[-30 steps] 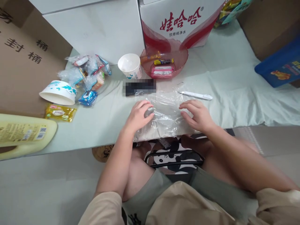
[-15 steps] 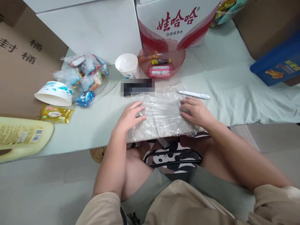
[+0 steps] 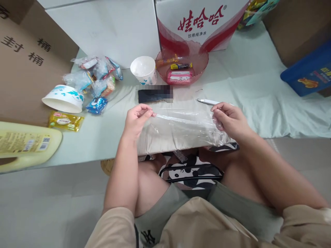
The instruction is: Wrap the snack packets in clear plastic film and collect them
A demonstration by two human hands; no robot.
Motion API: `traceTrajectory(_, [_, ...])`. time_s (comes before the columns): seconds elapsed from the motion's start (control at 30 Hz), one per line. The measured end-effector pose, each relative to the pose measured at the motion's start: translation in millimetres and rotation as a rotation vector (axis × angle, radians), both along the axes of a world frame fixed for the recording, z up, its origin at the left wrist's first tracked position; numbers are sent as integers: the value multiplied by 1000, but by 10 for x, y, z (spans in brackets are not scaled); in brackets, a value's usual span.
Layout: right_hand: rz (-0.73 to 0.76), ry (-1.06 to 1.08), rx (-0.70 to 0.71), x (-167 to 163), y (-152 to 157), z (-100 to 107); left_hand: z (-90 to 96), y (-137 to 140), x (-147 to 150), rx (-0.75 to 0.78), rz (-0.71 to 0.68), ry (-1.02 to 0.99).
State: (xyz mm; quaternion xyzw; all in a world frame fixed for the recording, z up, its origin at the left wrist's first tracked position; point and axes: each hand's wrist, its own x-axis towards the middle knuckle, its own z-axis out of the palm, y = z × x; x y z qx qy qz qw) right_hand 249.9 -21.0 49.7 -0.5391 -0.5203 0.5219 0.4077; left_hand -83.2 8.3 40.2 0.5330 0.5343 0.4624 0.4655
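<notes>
A sheet of clear plastic film is stretched between my two hands at the table's front edge, crinkled and shiny. My left hand pinches its left end between thumb and fingers. At the other end my right hand is closed on the bunched film. Just behind the right fingers lies a white utility knife, its handle partly covered by that hand. A dark phone, partly blurred out, rests on the cloth beyond the film.
Behind the phone stand a white paper cup and a pink bowl with snacks. Wrapped snacks, a tipped paper bowl and a yellow jug are at left. Boxes line the back; a blue container stands right.
Both hands have gone from lying spread on the flat film to pinching its ends. The film's far edge is now lifted and drawn toward me, leaving the phone uncovered.
</notes>
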Motion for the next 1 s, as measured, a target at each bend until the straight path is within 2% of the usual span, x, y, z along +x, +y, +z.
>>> traceTrajectory(0.1, [70, 96, -163, 41, 16, -2, -55, 87, 81, -132, 8, -52])
traceTrajectory(0.17, [146, 30, -227, 99, 10, -12, -109, 135, 113, -173, 1, 70])
traceTrajectory(0.23, [228, -131, -227, 167, 0, -30, -156, 167, 128, -192, -27, 169])
traceTrajectory(0.3, [231, -332, -110, 225, -2, -50, -179, 181, 141, -221, -78, 179])
traceTrajectory(0.37, [128, -473, 83, 242, 10, -70, -172, 178, 174, -250, -135, 138])
traceTrajectory(0.43, [62, -487, 237, 190, 39, -92, -140, 155, 244, -279, -210, 98])
traceTrajectory(0.47, [95, -454, 275, 134, 58, -107, -117, 136, 294, -295, -255, 80])
traceTrajectory(0.53, [268, -354, 291, -22, 98, -146, -55, 85, 404, -334, -368, 44])
traceTrajectory(0.63, [576, -206, 176, -265, 130, -200, 62, 7, 515, -370, -540, -28])
traceTrajectory(0.7, [710, -128, 51, -358, 122, -206, 128, -12, 513, -360, -575, -102])
traceTrajectory(0.73, [735, -85, -7, -377, 111, -197, 148, -7, 496, -344, -543, -154])
traceTrajectory(0.8, [682, 7, -83, -381, 84, -169, 153, 23, 463, -297, -367, -317])
traceTrajectory(0.87, [505, 89, -105, -372, 65, -148, 108, 51, 475, -283, -155, -541])
traceTrajectory(0.9, [397, 113, -101, -373, 63, -148, 72, 55, 507, -306, -104, -636])
traceTrajectory(0.93, [288, 123, -92, -379, 66, -156, 30, 49, 556, -349, -111, -694])
traceTrajectory(1.0, [111, 124, -80, -401, 90, -192, -59, 16, 682, -460, -267, -648])
